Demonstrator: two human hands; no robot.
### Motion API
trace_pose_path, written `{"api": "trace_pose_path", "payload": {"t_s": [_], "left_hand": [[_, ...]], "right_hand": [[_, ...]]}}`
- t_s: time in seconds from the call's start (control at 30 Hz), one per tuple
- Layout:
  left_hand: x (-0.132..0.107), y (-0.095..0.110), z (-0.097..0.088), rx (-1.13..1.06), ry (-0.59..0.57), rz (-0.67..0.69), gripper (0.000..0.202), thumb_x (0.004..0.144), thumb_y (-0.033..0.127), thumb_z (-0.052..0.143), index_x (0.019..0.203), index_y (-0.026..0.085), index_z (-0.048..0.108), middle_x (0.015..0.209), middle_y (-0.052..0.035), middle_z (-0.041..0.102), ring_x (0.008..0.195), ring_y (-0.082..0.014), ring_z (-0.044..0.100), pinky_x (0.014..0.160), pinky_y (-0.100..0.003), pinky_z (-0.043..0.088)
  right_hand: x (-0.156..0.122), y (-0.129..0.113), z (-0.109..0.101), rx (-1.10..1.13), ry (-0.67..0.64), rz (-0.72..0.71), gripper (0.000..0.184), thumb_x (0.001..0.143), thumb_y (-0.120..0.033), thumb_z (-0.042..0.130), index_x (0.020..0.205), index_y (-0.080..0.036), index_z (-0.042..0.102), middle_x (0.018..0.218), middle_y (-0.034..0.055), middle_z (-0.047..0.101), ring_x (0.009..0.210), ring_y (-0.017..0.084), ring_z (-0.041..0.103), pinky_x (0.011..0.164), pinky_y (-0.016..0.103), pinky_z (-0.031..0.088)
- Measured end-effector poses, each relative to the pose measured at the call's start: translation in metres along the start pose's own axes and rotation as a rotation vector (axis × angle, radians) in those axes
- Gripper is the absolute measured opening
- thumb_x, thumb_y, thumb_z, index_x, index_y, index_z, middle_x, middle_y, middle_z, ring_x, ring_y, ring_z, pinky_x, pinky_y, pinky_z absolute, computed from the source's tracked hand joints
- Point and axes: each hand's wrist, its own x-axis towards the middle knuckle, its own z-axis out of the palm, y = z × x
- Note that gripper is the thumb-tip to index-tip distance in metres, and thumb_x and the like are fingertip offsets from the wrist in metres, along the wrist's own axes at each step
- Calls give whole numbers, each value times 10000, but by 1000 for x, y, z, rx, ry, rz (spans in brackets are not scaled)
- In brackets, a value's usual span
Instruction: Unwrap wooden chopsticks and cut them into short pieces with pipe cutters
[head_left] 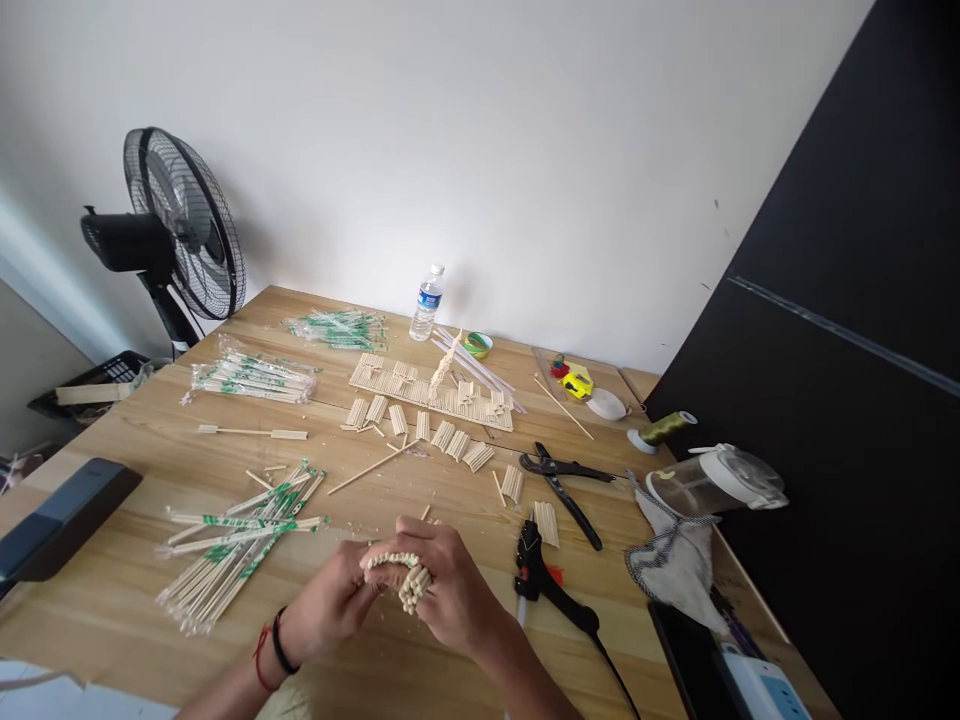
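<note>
Both my hands meet over the near middle of the wooden table (120, 600). My left hand (330, 605) and my right hand (442, 590) are closed together round a small bundle of short cut chopstick pieces (409, 580), whose round ends stick out between the fingers. A pile of wrapped chopsticks (240, 540) lies just left of my hands. A black glue gun (544, 585) lies just to their right.
Black pliers (562, 485), small glued stick panels (457, 440) and a larger stick mat (427, 390) lie beyond my hands. Farther back stand a water bottle (426, 303), tape rolls and packs of chopsticks (251, 378). A fan (176, 235) stands at left. A jar (712, 480) and cloth sit at right.
</note>
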Motion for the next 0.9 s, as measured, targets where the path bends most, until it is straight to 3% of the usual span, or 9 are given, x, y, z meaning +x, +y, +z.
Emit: {"api": "trace_pose_path", "payload": {"t_s": [0.2, 0.33, 0.43, 0.57, 0.67, 0.77, 0.9], "left_hand": [[-12, -20, 11, 56, 41, 48, 332, 1064, 268, 379, 904, 186, 658, 820, -81, 744, 719, -198, 650, 690, -282, 475], [-16, -26, 12, -35, -19, -37, 379, 1075, 337, 374, 951, 186, 698, 854, -92, 749, 754, -205, 663, 720, -290, 488], [-10, -23, 10, -191, -43, -160, 451, 1077, 452, 392, 896, 184, 706, 857, -93, 743, 772, -203, 660, 752, -293, 497], [1, -17, 9, -421, -91, -301, 592, 1025, 622, 431, 713, 167, 646, 726, -80, 688, 719, -192, 635, 748, -300, 506], [0, -8, 13, -568, -159, -374, 591, 1020, 640, 427, 752, 158, 642, 614, -44, 620, 560, -157, 595, 594, -273, 504], [-6, 2, 20, -892, -282, -515, 532, 966, 653, 542, 821, 153, 648, 555, -6, 564, 452, -134, 550, 469, -242, 473], [-9, 11, 29, -1106, -331, -575, 515, 926, 648, 615, 806, 147, 632, 543, 3, 549, 417, -119, 521, 443, -241, 473]], "right_hand": [[-9, 15, 13, -104, -51, -82, 285, 1031, -174, 548, 1056, -269, 815, 920, 56, 793, 793, 179, 666, 760, 264, 532], [-15, 29, 21, -76, -53, -95, 305, 1032, -173, 531, 1051, -272, 818, 960, 67, 792, 803, 185, 670, 758, 279, 531], [-14, 35, 22, -86, -15, 24, 254, 1003, -216, 588, 974, -271, 835, 896, 61, 768, 726, 173, 649, 698, 265, 525], [-5, 27, 12, 111, -22, 218, 283, 981, -411, 642, 882, -229, 835, 817, 57, 733, 633, 161, 634, 576, 240, 504], [1, 10, -5, 250, -13, 298, 385, 946, -532, 659, 950, -186, 827, 792, 51, 729, 614, 161, 622, 565, 248, 485], [4, -3, -22, 356, 9, 324, 499, 950, -607, 609, 1057, -162, 808, 791, 42, 722, 641, 157, 593, 609, 260, 466], [6, -5, -29, 379, -65, 320, 509, 980, -595, 568, 843, -164, 803, 711, 25, 666, 652, 145, 562, 628, 257, 431]]}}
